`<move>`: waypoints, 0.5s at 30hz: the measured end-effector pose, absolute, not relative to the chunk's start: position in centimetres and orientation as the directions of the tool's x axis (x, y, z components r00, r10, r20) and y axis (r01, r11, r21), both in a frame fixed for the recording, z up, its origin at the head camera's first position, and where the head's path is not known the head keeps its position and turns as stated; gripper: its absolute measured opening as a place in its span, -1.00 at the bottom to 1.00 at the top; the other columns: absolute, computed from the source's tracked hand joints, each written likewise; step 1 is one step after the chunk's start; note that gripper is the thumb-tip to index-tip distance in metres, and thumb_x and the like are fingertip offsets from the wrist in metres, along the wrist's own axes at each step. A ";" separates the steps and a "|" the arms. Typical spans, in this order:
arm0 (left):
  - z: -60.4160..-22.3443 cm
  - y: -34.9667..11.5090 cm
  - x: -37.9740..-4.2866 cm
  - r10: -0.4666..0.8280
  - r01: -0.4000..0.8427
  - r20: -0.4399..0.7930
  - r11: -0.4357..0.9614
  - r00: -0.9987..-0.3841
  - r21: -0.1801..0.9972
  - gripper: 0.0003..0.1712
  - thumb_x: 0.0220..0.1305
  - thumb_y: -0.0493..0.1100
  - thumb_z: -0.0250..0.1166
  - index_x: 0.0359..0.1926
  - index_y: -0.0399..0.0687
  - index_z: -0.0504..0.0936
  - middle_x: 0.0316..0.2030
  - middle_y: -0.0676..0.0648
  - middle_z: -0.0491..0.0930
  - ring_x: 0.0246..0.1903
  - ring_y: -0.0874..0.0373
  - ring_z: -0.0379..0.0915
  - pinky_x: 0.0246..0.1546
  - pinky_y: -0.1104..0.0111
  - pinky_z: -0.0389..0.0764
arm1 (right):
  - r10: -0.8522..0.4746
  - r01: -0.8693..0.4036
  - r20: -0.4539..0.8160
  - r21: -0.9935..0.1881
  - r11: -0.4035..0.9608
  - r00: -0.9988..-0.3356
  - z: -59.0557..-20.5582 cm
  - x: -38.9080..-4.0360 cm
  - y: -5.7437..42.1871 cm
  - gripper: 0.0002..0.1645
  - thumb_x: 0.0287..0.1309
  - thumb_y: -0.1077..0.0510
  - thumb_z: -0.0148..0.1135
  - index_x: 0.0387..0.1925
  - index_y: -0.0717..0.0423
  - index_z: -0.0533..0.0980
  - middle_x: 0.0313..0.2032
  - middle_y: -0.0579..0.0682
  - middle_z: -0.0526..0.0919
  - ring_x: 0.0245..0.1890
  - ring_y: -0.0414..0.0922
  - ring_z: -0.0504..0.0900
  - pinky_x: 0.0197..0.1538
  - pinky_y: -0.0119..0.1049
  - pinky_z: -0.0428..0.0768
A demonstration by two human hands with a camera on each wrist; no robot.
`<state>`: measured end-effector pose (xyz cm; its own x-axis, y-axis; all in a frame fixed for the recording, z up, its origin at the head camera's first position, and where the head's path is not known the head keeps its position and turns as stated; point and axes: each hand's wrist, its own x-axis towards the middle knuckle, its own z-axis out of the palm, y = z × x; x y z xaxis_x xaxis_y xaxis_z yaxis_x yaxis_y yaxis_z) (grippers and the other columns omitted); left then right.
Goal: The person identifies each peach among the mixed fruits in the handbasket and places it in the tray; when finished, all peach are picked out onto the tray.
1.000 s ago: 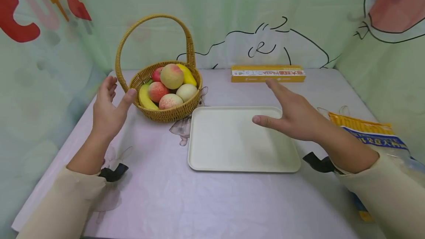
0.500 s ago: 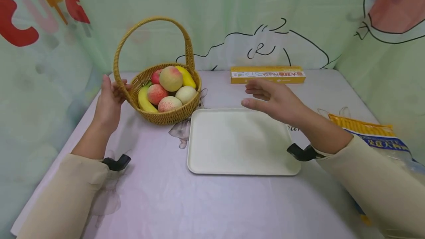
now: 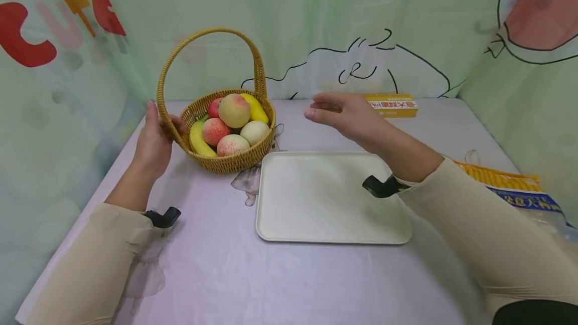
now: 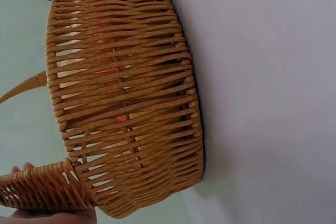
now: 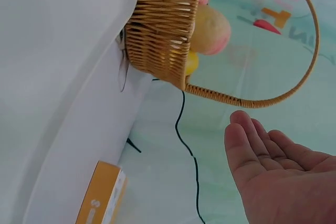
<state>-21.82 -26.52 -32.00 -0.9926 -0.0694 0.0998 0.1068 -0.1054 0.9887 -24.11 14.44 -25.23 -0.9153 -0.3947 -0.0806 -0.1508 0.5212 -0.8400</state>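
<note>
A woven basket point(image 3: 228, 165) with a tall arched handle stands at the back left. It holds several fruits, among them a banana point(image 3: 197, 139), a yellowish peach point(image 3: 235, 110) on top and red-speckled ones. My left hand point(image 3: 155, 145) grips the left foot of the handle, its fingers passing behind the weave; in the left wrist view the thumb point(image 4: 58, 217) lies along the handle point(image 4: 39, 184). Over the back of a cream tray point(image 3: 325, 199) hovers my right hand point(image 3: 352, 117), holding nothing, fingers extended toward the basket. The right wrist view shows its fingertips a short way from the handle.
Behind the right hand, an orange and white pasta box point(image 3: 397, 107) lies along the table's back edge. A yellow and blue bag point(image 3: 526, 195) sits at the right, partly covered by the right sleeve. Printed curtains point(image 3: 280, 9) enclose the table.
My left hand has come to the basket handle and taken hold of it. The right hand has moved left, away from above the tray's right side and toward the basket, which stays in place.
</note>
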 end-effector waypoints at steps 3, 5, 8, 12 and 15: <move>-32.2 -26.7 -22.1 -0.067 0.108 0.099 -0.133 -0.993 0.985 -0.31 0.58 0.39 -0.25 -0.17 -0.15 0.37 -0.25 -0.03 0.40 -0.05 0.10 0.32 0.26 0.35 0.17 | -0.398 -0.132 -0.107 -0.840 0.527 -0.911 -25.0 -25.1 12.8 -0.03 0.31 -0.35 0.32 0.54 0.02 0.27 0.46 0.00 0.42 0.45 -0.01 0.38 0.46 0.05 0.39; -32.3 -26.8 -22.2 -0.067 0.110 0.101 -0.149 -0.993 0.983 -0.34 0.59 0.36 -0.23 -0.19 -0.14 0.35 -0.27 -0.02 0.39 -0.07 0.11 0.31 0.25 0.36 0.18 | -0.400 -0.129 -0.114 -0.836 0.533 -0.910 -24.8 -25.7 11.8 -0.02 0.29 -0.37 0.32 0.53 0.02 0.29 0.46 0.01 0.41 0.44 0.00 0.39 0.45 0.04 0.41; -32.4 -26.8 -22.4 -0.070 0.111 0.101 -0.154 -0.992 0.982 -0.37 0.59 0.35 -0.19 -0.21 -0.14 0.34 -0.29 -0.01 0.38 -0.10 0.11 0.30 0.20 0.37 0.23 | -0.403 -0.124 -0.130 -0.828 0.547 -0.906 -24.7 -26.6 10.7 0.00 0.28 -0.40 0.31 0.54 0.03 0.27 0.47 0.02 0.40 0.44 0.00 0.40 0.44 0.04 0.42; -32.4 -26.8 -22.5 -0.074 0.104 0.094 -0.144 -0.993 0.984 -0.37 0.57 0.37 -0.17 -0.20 -0.13 0.34 -0.29 0.00 0.37 -0.13 0.12 0.28 0.13 0.37 0.28 | -0.406 -0.111 -0.153 -0.824 0.555 -0.901 -24.7 -27.7 9.4 0.03 0.29 -0.39 0.30 0.56 0.06 0.23 0.48 0.04 0.38 0.43 0.02 0.42 0.45 0.05 0.40; -32.4 -26.9 -22.4 -0.076 0.102 0.093 -0.132 -0.993 0.986 -0.37 0.55 0.38 -0.16 -0.19 -0.11 0.34 -0.27 0.00 0.35 -0.12 0.12 0.26 0.11 0.38 0.29 | -0.406 -0.104 -0.166 -0.818 0.565 -0.899 -24.9 -28.5 8.3 0.05 0.29 -0.39 0.31 0.56 0.09 0.22 0.48 0.05 0.38 0.41 0.03 0.44 0.45 0.05 0.41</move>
